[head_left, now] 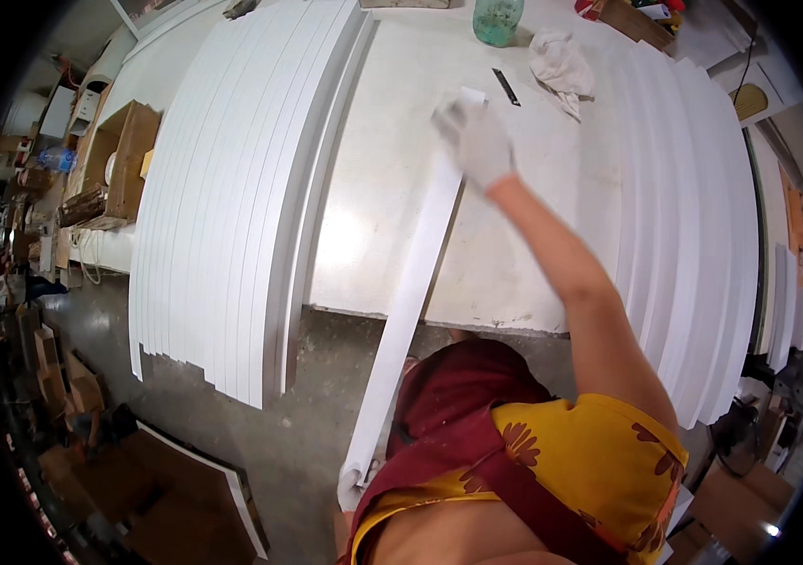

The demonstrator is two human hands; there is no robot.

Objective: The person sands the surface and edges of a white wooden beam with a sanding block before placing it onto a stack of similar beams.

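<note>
A long, narrow white strip (411,282) lies slantwise over the worktable, its near end sticking out past the front edge beside my body. My left hand (350,492), in a white glove, is closed around that near end. My right hand (477,141), gloved too, is at the strip's far part and blurred by motion, so whether its fingers grip the strip cannot be made out. Just beyond it on the tabletop lie a black utility knife (506,87) and a crumpled white cloth (562,71).
Rows of long white strips (223,188) cover the table's left side, overhanging its front edge. More white strips (693,235) are stacked at the right. A greenish glass jar (497,21) stands at the back of the worktable (364,245). A wooden box (124,169) is at far left.
</note>
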